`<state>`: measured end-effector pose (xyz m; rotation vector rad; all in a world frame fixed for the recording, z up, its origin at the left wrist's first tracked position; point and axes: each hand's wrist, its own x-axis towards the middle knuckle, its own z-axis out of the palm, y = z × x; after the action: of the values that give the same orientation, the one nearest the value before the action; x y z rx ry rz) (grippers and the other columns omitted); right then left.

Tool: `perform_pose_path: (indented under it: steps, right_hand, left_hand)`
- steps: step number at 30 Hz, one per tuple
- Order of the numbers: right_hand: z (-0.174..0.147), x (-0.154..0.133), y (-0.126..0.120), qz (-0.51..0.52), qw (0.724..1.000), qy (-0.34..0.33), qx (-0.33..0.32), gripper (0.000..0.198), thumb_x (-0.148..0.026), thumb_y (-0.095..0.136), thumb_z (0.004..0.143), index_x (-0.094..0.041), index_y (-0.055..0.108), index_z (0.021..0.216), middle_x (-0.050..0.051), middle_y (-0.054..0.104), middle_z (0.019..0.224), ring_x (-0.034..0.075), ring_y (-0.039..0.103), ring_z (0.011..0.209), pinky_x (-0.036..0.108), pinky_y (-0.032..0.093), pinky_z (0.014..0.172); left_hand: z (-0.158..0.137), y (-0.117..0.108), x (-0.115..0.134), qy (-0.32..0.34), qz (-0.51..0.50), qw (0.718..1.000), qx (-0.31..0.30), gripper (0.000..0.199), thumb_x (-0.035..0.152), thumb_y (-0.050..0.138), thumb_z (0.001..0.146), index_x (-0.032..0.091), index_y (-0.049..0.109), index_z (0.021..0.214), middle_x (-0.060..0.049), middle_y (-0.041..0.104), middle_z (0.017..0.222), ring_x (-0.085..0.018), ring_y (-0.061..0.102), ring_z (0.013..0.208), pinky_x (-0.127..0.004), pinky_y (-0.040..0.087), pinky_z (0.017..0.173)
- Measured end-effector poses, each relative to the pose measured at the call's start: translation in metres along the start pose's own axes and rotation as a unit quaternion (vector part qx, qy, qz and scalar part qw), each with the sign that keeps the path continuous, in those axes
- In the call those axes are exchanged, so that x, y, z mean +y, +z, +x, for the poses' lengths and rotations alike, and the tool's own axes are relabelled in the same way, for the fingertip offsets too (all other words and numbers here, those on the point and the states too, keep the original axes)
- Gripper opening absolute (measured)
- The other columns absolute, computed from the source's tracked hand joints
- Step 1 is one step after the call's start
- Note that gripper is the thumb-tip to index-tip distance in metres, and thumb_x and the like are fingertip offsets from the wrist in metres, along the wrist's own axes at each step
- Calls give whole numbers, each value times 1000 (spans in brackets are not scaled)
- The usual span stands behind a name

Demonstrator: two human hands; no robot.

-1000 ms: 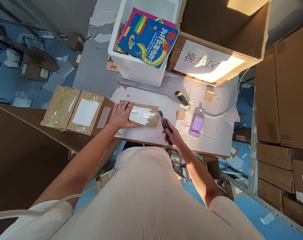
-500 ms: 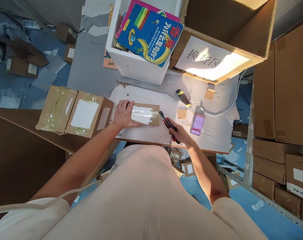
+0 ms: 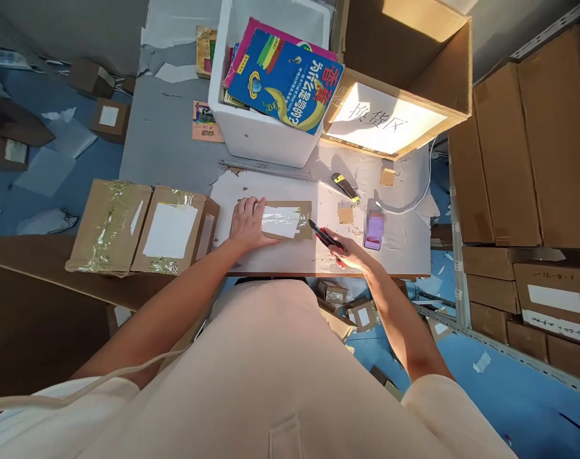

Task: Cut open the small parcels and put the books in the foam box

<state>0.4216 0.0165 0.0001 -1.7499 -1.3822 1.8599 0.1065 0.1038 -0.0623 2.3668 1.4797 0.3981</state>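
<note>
A small cardboard box (image 3: 286,220) with a white label and clear tape lies flat on the table before me. My left hand (image 3: 248,224) grips its left end, thumb along the near side and fingers over the far side. In my right hand (image 3: 346,249) is a black and red box cutter (image 3: 325,236). Its tip meets the box's right end, at the taped edge; whether it has gone into the tape cannot be made out.
Two taped cartons (image 3: 169,231) stand to the left. Behind are a white foam bin (image 3: 271,141) of books and a big open carton (image 3: 399,127). A yellow-black cutter (image 3: 345,187), cardboard scraps and a phone (image 3: 374,229) lie right. Boxes fill the right-hand shelf (image 3: 462,280).
The box cutter's tip has come from just beside the box onto its right end. The whole view has shifted slightly. My left hand keeps its hold on the box.
</note>
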Motion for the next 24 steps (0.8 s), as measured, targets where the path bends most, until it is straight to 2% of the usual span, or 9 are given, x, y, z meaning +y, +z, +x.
perform_pose_path:
  steps: [4,7,9,13,15,17,20,22,24]
  right_hand:
    - [-12,2,13,-1,999,22,33,62,-24,50,90,-33,31,149,-9,46,58,5,44,36,18,39,36]
    - [-15,5,29,-13,996,22,87,61,-22,51,88,-36,37,145,-8,49,59,5,43,34,18,37,34]
    - [-19,9,40,1,993,17,114,63,-23,52,88,-35,35,147,-8,50,59,6,45,34,19,37,33]
    - [-36,23,53,35,992,0,119,64,-29,56,86,-32,37,146,-7,54,60,7,45,34,19,36,31]
    - [-44,32,52,48,990,-12,135,65,-34,59,84,-31,39,145,-6,57,63,6,46,35,19,37,32]
    - [-45,41,49,78,980,-41,179,69,-39,61,82,-29,37,146,-3,62,69,8,50,38,22,43,36]
    - [-25,50,49,163,946,-89,267,75,-46,68,73,-22,44,140,2,67,77,11,57,46,27,49,44]
    - [0,50,56,215,919,-103,314,68,-46,75,63,-18,57,121,0,64,71,12,56,48,28,49,46]
    - [29,48,67,242,900,-113,344,54,-45,77,56,-18,60,99,-3,60,66,11,53,50,28,49,49]
  left_hand:
    - [-1,-2,2,14,-4,1000,-1,114,66,77,47,12,35,138,-21,43,128,-41,37,123,-51,28,105]
    - [-2,-4,3,23,4,1000,0,111,66,76,48,12,38,137,-20,44,126,-40,39,120,-50,29,105]
    - [-2,-5,5,19,4,1000,2,112,67,76,47,12,39,136,-21,44,127,-40,38,121,-51,29,104]
    - [0,-5,4,10,-6,1000,5,115,68,76,44,11,40,137,-21,44,128,-41,37,122,-52,30,104]
    - [2,-7,3,19,-16,1000,-6,118,68,77,43,10,39,138,-23,44,130,-43,36,124,-54,28,106]
    - [2,-10,-1,34,-36,998,-27,123,70,76,43,10,36,142,-25,39,138,-45,32,130,-60,20,109]
    - [-8,-12,-9,29,-100,994,-23,128,73,73,48,15,20,150,-24,18,154,-46,13,142,-65,10,111]
    - [-26,-7,-17,-24,-161,986,36,129,70,73,53,16,11,152,-21,5,158,-42,5,145,-61,11,113]
    - [-47,5,-26,-108,-224,964,91,128,65,75,54,14,10,151,-22,7,158,-38,9,146,-55,19,115]
